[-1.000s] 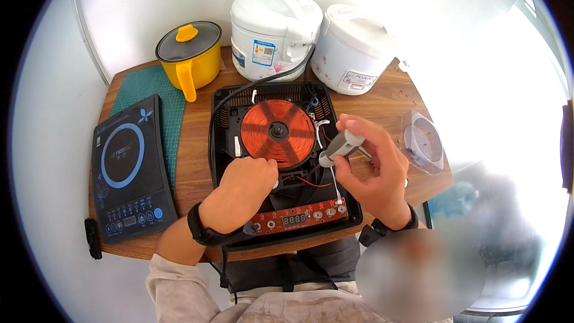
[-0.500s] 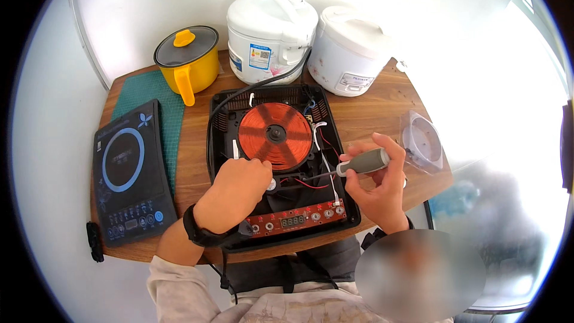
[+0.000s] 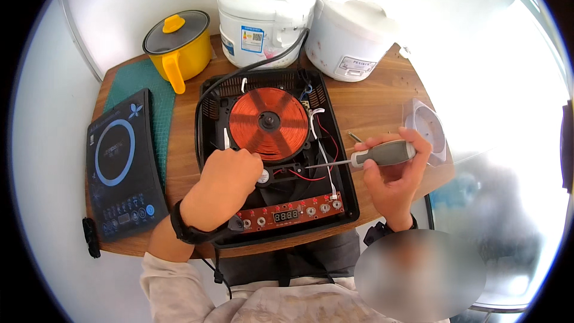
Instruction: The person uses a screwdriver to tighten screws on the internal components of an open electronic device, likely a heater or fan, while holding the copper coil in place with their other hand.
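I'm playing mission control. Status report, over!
Right hand holding screwdriver, tip over opened cooktop. Left hand by orange coil, grip hidden. Black cord over far-left corner.

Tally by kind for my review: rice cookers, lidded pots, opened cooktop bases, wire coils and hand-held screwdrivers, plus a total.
Rice cookers: 2
Lidded pot: 1
Opened cooktop base: 1
Wire coil: 1
Hand-held screwdriver: 1
Total: 6

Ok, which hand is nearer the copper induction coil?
Left. The left hand is at the copper induction coil's near-left edge; contact is unclear. The right hand, holding the screwdriver, is farther off, right of the open cooktop housing.
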Available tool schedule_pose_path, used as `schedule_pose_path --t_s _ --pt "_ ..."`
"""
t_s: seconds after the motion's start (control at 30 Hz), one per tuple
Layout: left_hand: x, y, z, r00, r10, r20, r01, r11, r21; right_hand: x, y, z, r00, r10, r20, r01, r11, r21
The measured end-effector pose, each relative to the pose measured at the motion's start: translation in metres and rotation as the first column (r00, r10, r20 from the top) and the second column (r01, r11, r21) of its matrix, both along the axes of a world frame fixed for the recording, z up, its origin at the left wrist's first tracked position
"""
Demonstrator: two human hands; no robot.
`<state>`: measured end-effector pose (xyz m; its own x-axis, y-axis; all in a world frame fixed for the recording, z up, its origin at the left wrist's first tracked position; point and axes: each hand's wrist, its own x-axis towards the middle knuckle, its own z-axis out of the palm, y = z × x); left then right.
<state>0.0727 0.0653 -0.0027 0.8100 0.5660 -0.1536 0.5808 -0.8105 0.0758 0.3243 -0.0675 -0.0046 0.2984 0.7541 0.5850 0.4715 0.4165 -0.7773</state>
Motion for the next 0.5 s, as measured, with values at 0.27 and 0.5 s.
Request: schedule_pose_path --t_s 0.27,0.5 --pt "0.000 0.003 0.005 1.000 -0.016 0.006 0.016 0.998 -0.057 0.006 0.040 0.034 0.983 0.167 -0.081 -0.176 0.977 -0.118" --pt "0.002 0.006 0.012 0.998 0.014 -0.061 -0.023 0.989 -0.148 0.018 0.071 0.020 0.961 0.133 -0.240 -0.181 0.965 -0.188"
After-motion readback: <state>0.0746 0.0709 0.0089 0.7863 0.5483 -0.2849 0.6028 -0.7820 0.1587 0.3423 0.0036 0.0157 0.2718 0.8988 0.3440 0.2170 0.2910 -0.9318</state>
